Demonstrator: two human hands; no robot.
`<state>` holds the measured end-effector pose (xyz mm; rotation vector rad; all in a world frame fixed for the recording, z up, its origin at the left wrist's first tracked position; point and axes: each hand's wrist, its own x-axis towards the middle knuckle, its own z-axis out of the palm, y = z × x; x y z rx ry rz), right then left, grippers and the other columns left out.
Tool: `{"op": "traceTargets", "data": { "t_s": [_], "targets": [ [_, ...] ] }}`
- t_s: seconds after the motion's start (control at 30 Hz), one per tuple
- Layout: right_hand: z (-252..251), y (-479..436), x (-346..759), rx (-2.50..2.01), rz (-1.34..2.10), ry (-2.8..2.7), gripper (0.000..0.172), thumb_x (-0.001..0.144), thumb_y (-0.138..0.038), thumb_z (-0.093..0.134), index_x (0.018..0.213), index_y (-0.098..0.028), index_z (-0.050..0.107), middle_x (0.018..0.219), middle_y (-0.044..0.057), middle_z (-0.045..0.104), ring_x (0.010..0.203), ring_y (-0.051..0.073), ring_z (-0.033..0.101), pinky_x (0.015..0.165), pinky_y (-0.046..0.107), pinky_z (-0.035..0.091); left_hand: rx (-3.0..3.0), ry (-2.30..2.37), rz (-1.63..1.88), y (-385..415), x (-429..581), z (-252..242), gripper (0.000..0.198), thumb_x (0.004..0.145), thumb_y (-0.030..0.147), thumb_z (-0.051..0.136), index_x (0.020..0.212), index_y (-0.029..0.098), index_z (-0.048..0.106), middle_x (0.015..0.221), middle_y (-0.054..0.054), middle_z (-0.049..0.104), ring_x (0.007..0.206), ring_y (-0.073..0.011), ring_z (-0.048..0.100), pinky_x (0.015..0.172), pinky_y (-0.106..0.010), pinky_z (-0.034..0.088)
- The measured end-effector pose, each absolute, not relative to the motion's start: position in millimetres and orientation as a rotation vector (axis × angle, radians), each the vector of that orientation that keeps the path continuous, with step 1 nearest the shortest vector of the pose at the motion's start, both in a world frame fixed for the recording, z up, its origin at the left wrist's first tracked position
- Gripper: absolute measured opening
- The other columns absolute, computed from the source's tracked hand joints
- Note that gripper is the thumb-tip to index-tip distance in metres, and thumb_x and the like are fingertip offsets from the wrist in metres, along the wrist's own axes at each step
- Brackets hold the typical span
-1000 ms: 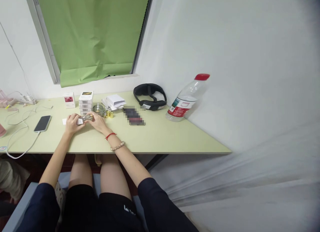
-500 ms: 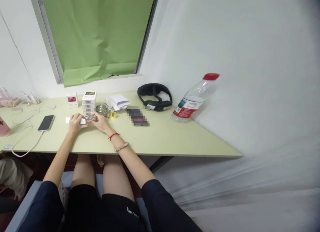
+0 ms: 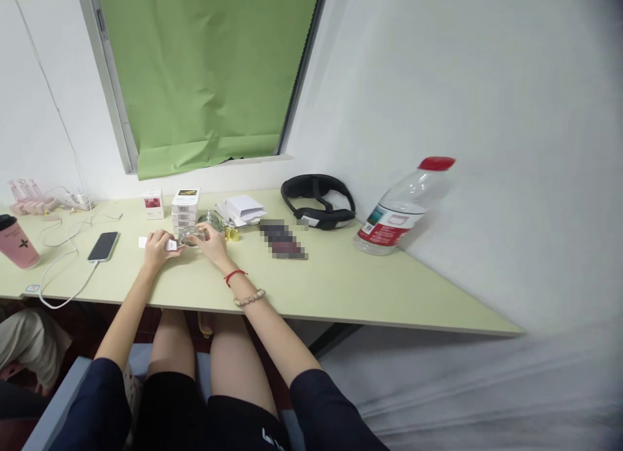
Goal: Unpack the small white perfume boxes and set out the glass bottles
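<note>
My left hand [image 3: 158, 250] is closed around a small white box [image 3: 171, 244], its ends showing on both sides of the fingers. Close beside it, my right hand [image 3: 214, 246] grips a small clear glass bottle [image 3: 191, 235], which lies sideways and points toward the box. The fingers partly hide both things. Just behind the hands stands a stack of small white boxes [image 3: 185, 204] with barcodes. Glass bottles [image 3: 210, 221] are partly covered by my right hand, and small yellow bottles [image 3: 232, 234] sit to its right.
A white box with a red picture [image 3: 154, 205], white folded papers [image 3: 242, 208], a black headset [image 3: 318, 201] and a large plastic bottle [image 3: 394, 211] line the back. On the left are a phone [image 3: 104, 246] on a white cable and a pink cup [image 3: 18, 243]. A blurred-out object [image 3: 283, 239] lies mid-table.
The view has shifted, so everything sits lower and further right. My right hand, with the glass bottle, has drawn slightly away from the white box in my left hand.
</note>
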<state>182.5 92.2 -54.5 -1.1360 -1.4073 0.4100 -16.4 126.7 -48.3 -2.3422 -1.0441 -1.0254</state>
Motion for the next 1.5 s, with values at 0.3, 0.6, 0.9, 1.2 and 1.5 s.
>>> {"op": "traceTargets", "data": {
  "t_s": [0.3, 0.6, 0.9, 1.2, 1.5],
  "targets": [
    [-54, 93, 184, -1.329, 0.089, -1.308, 0.052, 0.073, -0.071, 0.066, 0.078, -0.019, 0.061, 0.080, 0.006, 0.069, 0.074, 0.021, 0.062, 0.063, 0.027, 0.038, -2.225, -1.027, -1.078, 135, -14, -55, 0.019, 0.080, 0.038, 0.070, 0.087, 0.021, 0.063, 0.086, -0.005, 0.065, 0.084, -0.0189, 0.060, 0.079, -0.034, 0.039],
    [-62, 90, 184, -1.414, 0.120, -1.581, 0.039, 0.070, -0.058, 0.076, 0.081, -0.022, 0.070, 0.084, 0.004, 0.073, 0.079, 0.022, 0.067, 0.064, 0.028, 0.040, -2.099, -1.018, -1.126, 138, -14, -61, 0.005, 0.083, 0.027, 0.068, 0.083, 0.022, 0.067, 0.091, -0.007, 0.065, 0.086, -0.0193, 0.060, 0.078, -0.034, 0.038],
    [-61, 89, 184, -1.402, 0.186, -1.508, 0.034, 0.069, -0.052, 0.077, 0.086, -0.023, 0.072, 0.093, 0.004, 0.073, 0.086, 0.023, 0.067, 0.068, 0.029, 0.044, -2.103, -1.116, -1.155, 134, -16, -63, 0.003, 0.084, 0.024, 0.066, 0.084, 0.022, 0.067, 0.097, -0.008, 0.064, 0.092, -0.0219, 0.058, 0.084, -0.037, 0.038],
    [-59, 88, 182, -1.207, 0.154, -1.407, 0.029, 0.081, -0.047, 0.066, 0.077, -0.019, 0.070, 0.084, 0.004, 0.068, 0.070, 0.015, 0.060, 0.066, 0.026, 0.044, -2.220, -1.298, -1.040, 131, -13, -63, 0.006, 0.082, 0.018, 0.062, 0.087, 0.021, 0.059, 0.103, -0.009, 0.060, 0.100, -0.0242, 0.056, 0.088, -0.038, 0.039],
    [-59, 88, 179, -1.171, 0.117, -1.393, 0.023, 0.083, -0.038, 0.060, 0.079, -0.018, 0.070, 0.084, 0.005, 0.067, 0.064, 0.014, 0.056, 0.064, 0.026, 0.043, -2.258, -1.362, -0.993, 128, -10, -60, 0.013, 0.077, 0.012, 0.058, 0.081, 0.020, 0.049, 0.102, -0.010, 0.059, 0.101, -0.0251, 0.054, 0.088, -0.039, 0.038]
  ]
}}
